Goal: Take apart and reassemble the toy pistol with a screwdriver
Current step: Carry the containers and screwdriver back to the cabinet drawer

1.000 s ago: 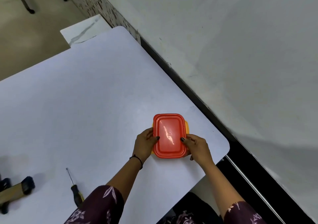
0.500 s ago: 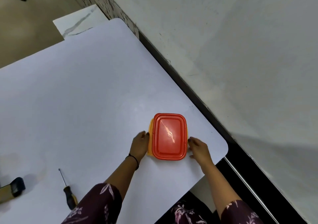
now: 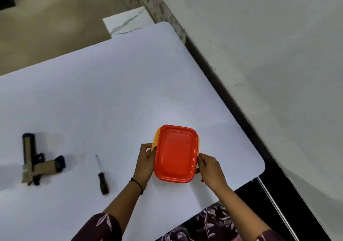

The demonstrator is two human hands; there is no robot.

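A yellow box with a red lid (image 3: 175,153) sits near the right end of the white table (image 3: 111,96). My left hand (image 3: 145,163) grips its left side, thumb and fingers at the lid's rim. My right hand (image 3: 210,170) pinches the lid's right edge. The lid looks slightly raised toward me. The toy pistol (image 3: 37,160), tan with dark blue ends, lies at the far left of the table. A small screwdriver (image 3: 102,176) with a dark handle lies between the pistol and my left arm.
The table's right edge (image 3: 241,129) runs along a dark gap beside a grey wall. A white marble-look slab (image 3: 128,22) sticks out beyond the table's far corner. My patterned sleeves and lap fill the bottom of the view.
The view has swung left, bringing the pistol fully into sight. My hands have closed on the box's sides again, and the lid's near edge looks lifted.
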